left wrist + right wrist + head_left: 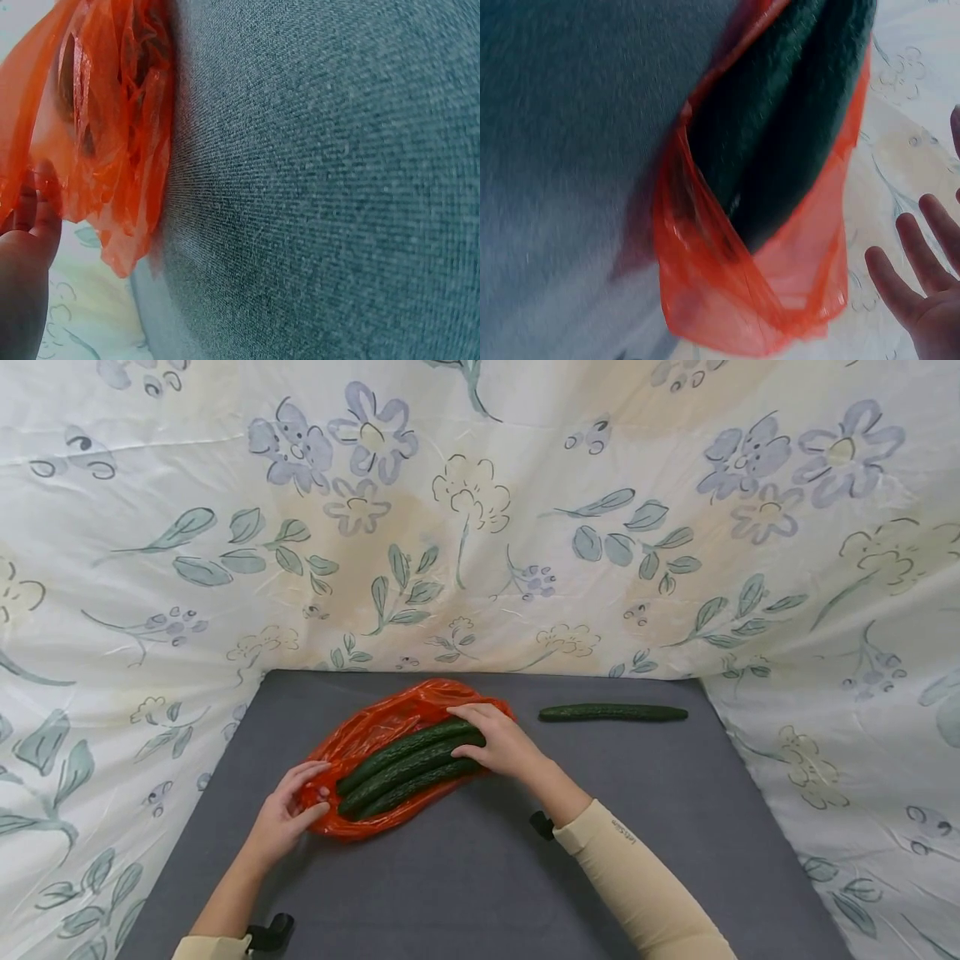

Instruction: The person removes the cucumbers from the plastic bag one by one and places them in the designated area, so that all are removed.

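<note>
Red plastic sets off the dark green in the head view: a thin bag (352,743) lies on the left half of the grey table (465,893), its mouth gaping upward, with three cucumbers (408,768) side by side inside. They probably lie parallel because the bag is long and narrow. The left hand (279,818) is at the bag's left end, thumb and fingers spread, perhaps to hold the loose film away from the tips. The right hand (501,742) is over the other end, thumb apart from the fingers, across the cucumbers' right ends. A loose cucumber (613,713) lies alone towards the back, right of the bag and well apart from it. Flowered cloth (465,502) stands behind and at both sides, likely as a screen.

From the left wrist, crumpled film sits against the table, and the left hand's fingers show partly through it; whether they pinch the film, I cannot tell.

From the right wrist, two cucumbers show in the bag, the film gathered loosely past their ends. The right hand's fingers are spread clear of both there, so it appears to grip nothing.
</note>
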Demonstrator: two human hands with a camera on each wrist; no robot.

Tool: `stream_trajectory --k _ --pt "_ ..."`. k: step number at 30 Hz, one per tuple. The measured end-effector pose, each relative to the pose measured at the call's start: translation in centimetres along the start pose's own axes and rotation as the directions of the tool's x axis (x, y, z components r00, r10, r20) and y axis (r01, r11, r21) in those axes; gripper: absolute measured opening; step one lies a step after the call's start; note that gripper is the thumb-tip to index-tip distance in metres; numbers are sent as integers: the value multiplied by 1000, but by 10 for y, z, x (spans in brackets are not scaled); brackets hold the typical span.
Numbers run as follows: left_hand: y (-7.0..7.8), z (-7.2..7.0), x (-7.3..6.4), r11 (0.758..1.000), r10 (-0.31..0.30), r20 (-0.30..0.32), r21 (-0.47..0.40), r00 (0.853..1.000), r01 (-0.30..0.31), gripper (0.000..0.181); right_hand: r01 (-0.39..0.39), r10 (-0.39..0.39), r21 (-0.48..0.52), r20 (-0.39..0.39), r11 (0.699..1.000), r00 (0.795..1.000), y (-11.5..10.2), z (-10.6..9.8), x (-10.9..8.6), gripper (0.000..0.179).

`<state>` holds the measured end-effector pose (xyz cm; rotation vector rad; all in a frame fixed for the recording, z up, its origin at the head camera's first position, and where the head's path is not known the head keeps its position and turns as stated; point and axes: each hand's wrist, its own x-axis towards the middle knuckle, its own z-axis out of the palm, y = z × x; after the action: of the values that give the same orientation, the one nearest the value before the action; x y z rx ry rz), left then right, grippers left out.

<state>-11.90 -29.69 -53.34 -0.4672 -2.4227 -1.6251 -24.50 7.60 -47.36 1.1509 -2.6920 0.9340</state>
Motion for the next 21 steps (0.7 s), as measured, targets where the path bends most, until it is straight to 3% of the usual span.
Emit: stream_trajectory --k 6,13,21 --pt "1 -1 0 999 -5 -2 35 1000 5 51 -24 23 2 50 1000 998 -2 12 6 69" --pt "-3 -2 0 997 -55 -13 60 998 56 52 -17 19 -35 66 999 998 -3 23 10 68" --pt "2 -1 -2 999 0 -12 37 1000 0 51 8 -2 -85 72 996 997 1 38 16 64"
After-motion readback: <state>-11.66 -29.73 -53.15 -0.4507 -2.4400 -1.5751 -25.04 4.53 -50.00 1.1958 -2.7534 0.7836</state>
